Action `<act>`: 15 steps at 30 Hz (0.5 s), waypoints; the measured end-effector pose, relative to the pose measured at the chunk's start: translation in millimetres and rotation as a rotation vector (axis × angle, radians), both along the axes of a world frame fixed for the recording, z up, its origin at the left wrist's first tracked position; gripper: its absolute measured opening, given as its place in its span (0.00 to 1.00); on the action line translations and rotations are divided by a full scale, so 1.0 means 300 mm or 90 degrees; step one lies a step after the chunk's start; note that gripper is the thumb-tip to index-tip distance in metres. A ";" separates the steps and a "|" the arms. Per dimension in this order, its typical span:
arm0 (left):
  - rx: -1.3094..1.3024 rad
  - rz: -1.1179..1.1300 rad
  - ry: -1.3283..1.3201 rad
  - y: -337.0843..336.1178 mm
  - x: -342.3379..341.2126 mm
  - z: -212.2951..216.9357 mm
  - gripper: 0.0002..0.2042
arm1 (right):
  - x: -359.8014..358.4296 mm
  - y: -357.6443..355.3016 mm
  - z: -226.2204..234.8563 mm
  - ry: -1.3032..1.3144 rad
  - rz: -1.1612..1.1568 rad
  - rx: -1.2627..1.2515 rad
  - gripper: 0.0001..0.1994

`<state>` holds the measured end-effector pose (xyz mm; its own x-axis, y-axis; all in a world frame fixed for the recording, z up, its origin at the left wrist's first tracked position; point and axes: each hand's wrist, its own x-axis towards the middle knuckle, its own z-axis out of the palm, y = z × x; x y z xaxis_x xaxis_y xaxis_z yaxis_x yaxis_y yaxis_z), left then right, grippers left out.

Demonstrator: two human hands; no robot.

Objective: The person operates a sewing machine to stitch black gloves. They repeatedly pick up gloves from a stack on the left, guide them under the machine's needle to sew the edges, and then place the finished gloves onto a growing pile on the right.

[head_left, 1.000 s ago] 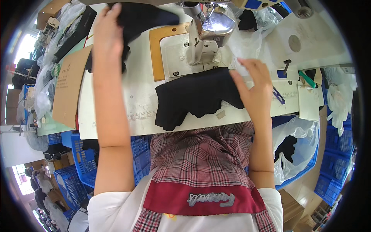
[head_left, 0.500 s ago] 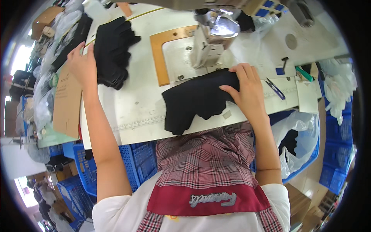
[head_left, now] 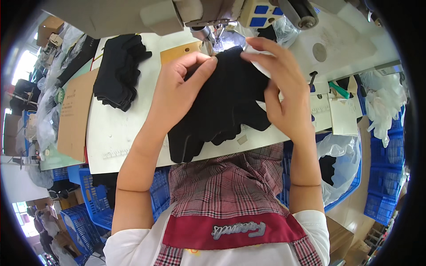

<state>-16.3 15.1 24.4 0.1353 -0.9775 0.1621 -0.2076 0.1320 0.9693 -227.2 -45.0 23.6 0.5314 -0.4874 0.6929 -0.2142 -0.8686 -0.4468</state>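
Black fabric pieces (head_left: 217,97) lie on the white sewing table, their upper edge up at the sewing machine's needle area (head_left: 218,42). Several scalloped edges show along the lower side, so more than one layer seems to be there. My left hand (head_left: 182,84) pinches the fabric's upper left edge between thumb and fingers. My right hand (head_left: 286,88) is over the right side of the cloth, fingers stretched and apart, fingertips close to its upper right corner. Whether those fingertips touch it is hard to tell. A neat stack of black fabric pieces (head_left: 117,71) rests at the left.
The machine head (head_left: 164,15) overhangs the far side. A brown cardboard sheet (head_left: 75,117) stands beyond the table's left edge. A green-handled tool (head_left: 339,90) lies at the right. Below it, a blue basket lined with clear plastic (head_left: 348,159) holds black cloth.
My left hand has left the stack's side and come right to the fabric by the machine. The cloth now reaches up to the needle area, and my right hand has opened out.
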 end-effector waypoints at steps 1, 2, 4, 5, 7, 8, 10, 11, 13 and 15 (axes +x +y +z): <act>0.021 -0.005 -0.002 -0.011 0.012 0.008 0.11 | -0.005 0.007 0.007 0.046 0.019 -0.032 0.28; 0.045 -0.010 -0.004 -0.020 0.024 0.011 0.10 | -0.012 0.015 0.010 0.090 0.041 -0.062 0.31; 0.063 -0.012 0.012 -0.031 0.033 0.012 0.10 | 0.017 0.035 0.000 0.111 -0.016 -0.127 0.30; 0.057 -0.010 0.032 -0.035 0.032 0.006 0.10 | 0.034 0.042 -0.009 0.123 -0.046 -0.157 0.29; 0.031 0.002 0.053 -0.046 0.022 0.003 0.10 | 0.066 0.021 -0.035 0.085 -0.079 -0.196 0.27; 0.010 0.012 0.058 -0.056 0.009 0.004 0.10 | 0.079 0.009 -0.042 0.077 -0.101 -0.224 0.26; -0.012 0.021 0.055 -0.068 0.007 0.002 0.12 | 0.096 -0.007 -0.053 0.058 -0.130 -0.260 0.24; -0.016 0.021 0.049 -0.075 0.009 0.002 0.12 | 0.102 -0.017 -0.053 0.048 -0.136 -0.272 0.23; -0.016 0.026 0.039 -0.081 0.012 0.004 0.12 | 0.110 -0.025 -0.055 0.034 -0.145 -0.290 0.22; -0.010 0.033 0.034 -0.079 0.012 0.003 0.11 | 0.115 -0.026 -0.059 0.026 -0.154 -0.304 0.22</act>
